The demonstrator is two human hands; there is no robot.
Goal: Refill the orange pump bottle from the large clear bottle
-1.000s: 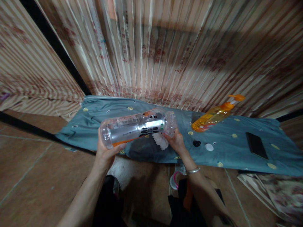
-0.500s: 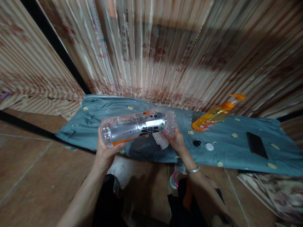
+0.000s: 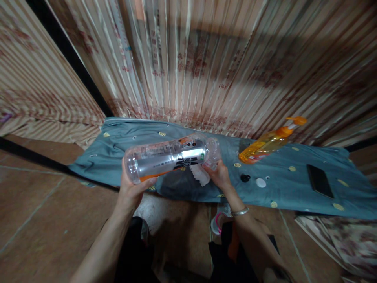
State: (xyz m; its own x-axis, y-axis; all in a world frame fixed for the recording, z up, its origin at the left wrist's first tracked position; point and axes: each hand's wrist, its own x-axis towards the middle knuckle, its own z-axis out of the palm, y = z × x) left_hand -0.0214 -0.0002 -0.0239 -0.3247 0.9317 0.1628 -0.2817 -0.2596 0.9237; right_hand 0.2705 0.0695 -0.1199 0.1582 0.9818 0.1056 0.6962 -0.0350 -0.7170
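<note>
A large clear plastic bottle (image 3: 167, 159) with a silver and orange label lies sideways in the air above the teal cloth. My left hand (image 3: 132, 186) is wrapped round its base at the left, thumb along the near side. At the other end my right hand (image 3: 219, 173) grips the clear, shoulder-like part, its fingers partly hidden. A crumpled whitish piece (image 3: 201, 175), which looks like tissue or thin plastic, hangs beside the right fingers; whether they hold it too I cannot tell.
On the teal cloth (image 3: 182, 192), an orange pump bottle (image 3: 262, 146) with amber liquid leans at the right. Nearer me are a small black object (image 3: 245, 178), a white round cap (image 3: 260, 182) and a dark phone (image 3: 319, 181). Behind hangs a striped curtain (image 3: 188, 78); a black pole (image 3: 70, 59) stands left.
</note>
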